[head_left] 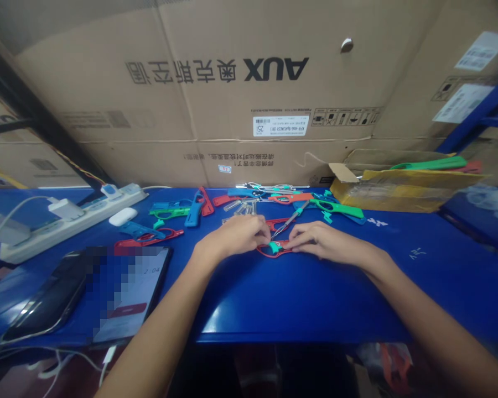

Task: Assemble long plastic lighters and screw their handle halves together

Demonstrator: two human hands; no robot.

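A red half-casing of a long-necked lighter (277,254) lies on the blue table between my hands. A green trigger piece (274,247) and thin pale wire sit in it. My left hand (238,235) is closed at its left side, fingertips down by the green piece; what they pinch is hidden. From the right, my right hand (326,241) grips the casing's other end between thumb and fingers. A metal lighter rod (290,221) slants down from the upper right toward my left fingertips. Just behind is another red casing (280,224), partly covered by the rod.
Behind my hands lie clear tubes (243,209), an orange casing (292,198) and green casings (344,209). Farther left are blue casings (195,209). A yellow-taped carton (398,190) stands back right. A power strip (78,221), phone (50,293) and tablet (128,298) occupy the left.
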